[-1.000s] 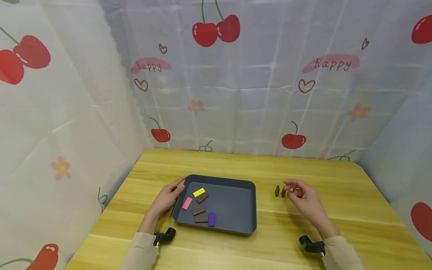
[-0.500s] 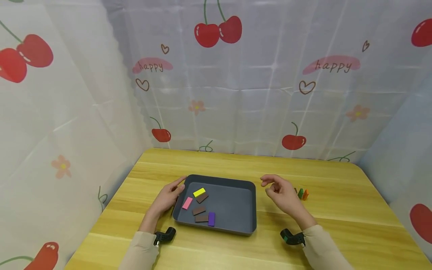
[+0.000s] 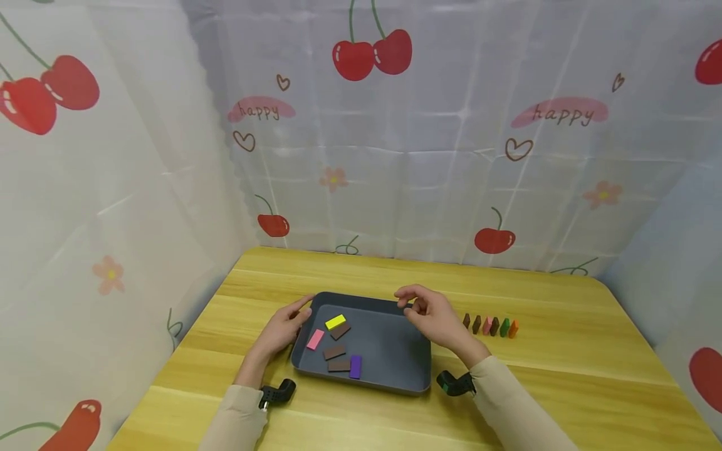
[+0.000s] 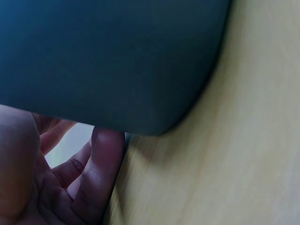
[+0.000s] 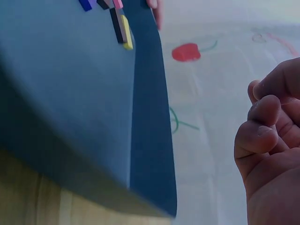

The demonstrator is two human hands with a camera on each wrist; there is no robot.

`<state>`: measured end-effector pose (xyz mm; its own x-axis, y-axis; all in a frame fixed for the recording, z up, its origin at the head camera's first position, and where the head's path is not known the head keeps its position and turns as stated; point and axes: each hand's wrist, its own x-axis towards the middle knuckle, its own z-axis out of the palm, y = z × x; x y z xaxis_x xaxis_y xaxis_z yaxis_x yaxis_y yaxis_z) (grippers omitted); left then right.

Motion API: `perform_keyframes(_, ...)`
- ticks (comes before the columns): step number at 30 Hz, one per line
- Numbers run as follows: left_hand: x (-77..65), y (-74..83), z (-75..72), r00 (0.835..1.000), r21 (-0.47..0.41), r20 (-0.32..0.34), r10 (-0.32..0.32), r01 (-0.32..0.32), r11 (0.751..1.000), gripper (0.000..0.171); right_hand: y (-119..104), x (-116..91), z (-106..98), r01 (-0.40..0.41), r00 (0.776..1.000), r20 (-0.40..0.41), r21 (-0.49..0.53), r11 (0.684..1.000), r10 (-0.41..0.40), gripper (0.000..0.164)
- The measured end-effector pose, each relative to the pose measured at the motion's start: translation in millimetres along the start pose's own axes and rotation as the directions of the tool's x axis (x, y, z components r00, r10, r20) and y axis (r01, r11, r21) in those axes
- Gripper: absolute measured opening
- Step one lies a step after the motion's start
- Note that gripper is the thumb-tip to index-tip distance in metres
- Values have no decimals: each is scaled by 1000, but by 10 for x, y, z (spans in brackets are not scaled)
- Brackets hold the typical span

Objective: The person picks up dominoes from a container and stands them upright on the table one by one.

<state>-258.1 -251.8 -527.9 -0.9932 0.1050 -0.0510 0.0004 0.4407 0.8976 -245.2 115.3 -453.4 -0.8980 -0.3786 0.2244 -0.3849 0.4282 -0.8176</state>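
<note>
A dark grey rectangular tray [image 3: 389, 382] lies on the table. At its left side my left hand [image 3: 281, 331] grips the wall, with the thumb by the rim; in the left wrist view its fingers [image 4: 105, 154] meet the tray's underside edge. My right hand [image 3: 434, 318] hovers over the tray's far right corner, fingers loosely bent and nothing visible between them. Inside the tray lie a yellow domino block [image 3: 335, 322], a pink block [image 3: 315, 339], a purple block [image 3: 355, 367] and three brown blocks [image 3: 334, 352], all flat and toward the left.
Right of the tray, several domino blocks stand on edge in a row: brown ones [image 3: 477, 324], a pink one [image 3: 487, 326], a green one [image 3: 504, 327] and an orange one [image 3: 513, 329]. A cherry-patterned cloth [image 3: 395, 188] hangs behind the wooden table [image 3: 564, 376].
My right hand has moved left from the row of standing blocks to above the tray's right side, uncovering the whole row. The left hand stays on the tray.
</note>
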Motion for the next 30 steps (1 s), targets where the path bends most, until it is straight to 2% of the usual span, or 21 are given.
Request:
perform_keyframes(9, 12, -9, -3, 1000, 19, -9, 4, -4, 1000, 46, -98, 216, 200, 15, 996, 84, -30, 999, -13, 31)
perform_keyframes(18, 3, -10, -21, 1000, 15, -9, 18, -17, 1000, 46, -140, 395, 421, 19, 987, 162, 5, 1000, -19, 30)
perform_keyframes(30, 15, -26, -21, 1000, 2, 0, 21, -21, 1000, 46, -104, 535, 704, 13, 970, 243, -11, 1000, -10, 29)
